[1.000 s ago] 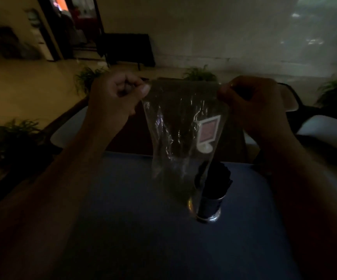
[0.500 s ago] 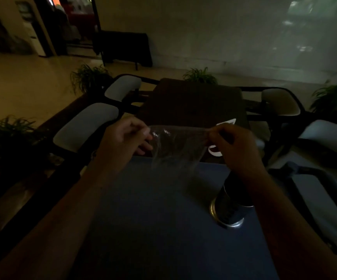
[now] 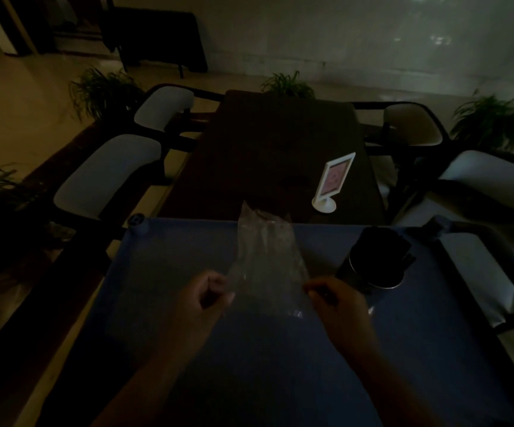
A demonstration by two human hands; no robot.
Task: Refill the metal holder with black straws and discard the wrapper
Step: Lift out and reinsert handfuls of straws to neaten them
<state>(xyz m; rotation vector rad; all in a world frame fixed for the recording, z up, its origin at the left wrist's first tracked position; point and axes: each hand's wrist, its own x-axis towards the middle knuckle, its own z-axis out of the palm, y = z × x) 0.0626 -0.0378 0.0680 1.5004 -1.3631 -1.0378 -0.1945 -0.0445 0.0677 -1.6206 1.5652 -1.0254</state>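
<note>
Head view, dim light, and both hands are low over the blue table [image 3: 163,303]. Between them is the wrapper [image 3: 266,257], a clear, crinkled plastic sleeve catching faint highlights along its creases. It looks empty. It stretches away from the hands toward the far edge of the blue surface, its far end narrowing to a ragged tip just past that edge. The left hand [image 3: 201,298] is curled, thumb and fingers pinching the wrapper's near left corner. The right hand [image 3: 335,303] is curled too, pinching the near right corner, so the near end is held taut between the two.

Just right of the right hand stands the metal holder [image 3: 363,272], a dark cylinder with a bright rim at its base, upright on the blue table. Black straws [image 3: 383,246] fill its top, a dark bundle fanning slightly to the right; single straws are too dark to pick out.

Now the room around it. The blue table's left half is bare, and so is the near stretch between the forearms. Its far edge meets a dark table [image 3: 268,155], where a small white sign stand [image 3: 334,183] sits near the right side. Pale-cushioned chairs [image 3: 108,177] flank both tables, and the holder stands near the blue table's right edge. Potted plants [image 3: 104,87] line the floor beyond.
</note>
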